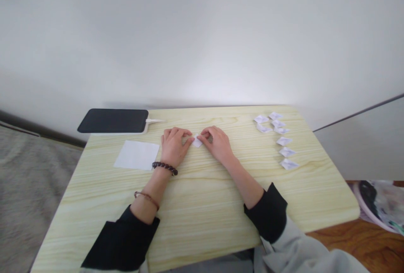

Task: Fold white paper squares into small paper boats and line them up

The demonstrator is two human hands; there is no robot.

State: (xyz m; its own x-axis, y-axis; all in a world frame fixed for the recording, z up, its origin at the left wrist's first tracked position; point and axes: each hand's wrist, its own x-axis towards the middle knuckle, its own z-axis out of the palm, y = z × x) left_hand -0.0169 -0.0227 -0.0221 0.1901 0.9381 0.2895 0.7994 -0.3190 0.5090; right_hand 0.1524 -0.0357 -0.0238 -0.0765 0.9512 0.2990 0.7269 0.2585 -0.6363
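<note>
A small folded piece of white paper (197, 141) is pinched between my two hands, low over the middle of the table. My left hand (175, 144) grips its left corner between thumb and forefinger. On its right corner, the thumb and forefinger of my right hand (217, 141) are closed in the same way. Just left of my left wrist lies a flat white sheet of paper (136, 155). Several small folded paper boats (287, 152) lie in loose rows at the right of the table.
A black-screened tablet or large phone (113, 120) lies at the table's back left, a white cable (155, 120) plugged into it. The wooden table (202, 210) meets a white wall (202, 37) behind. On the floor at right is a lined bin (372, 205).
</note>
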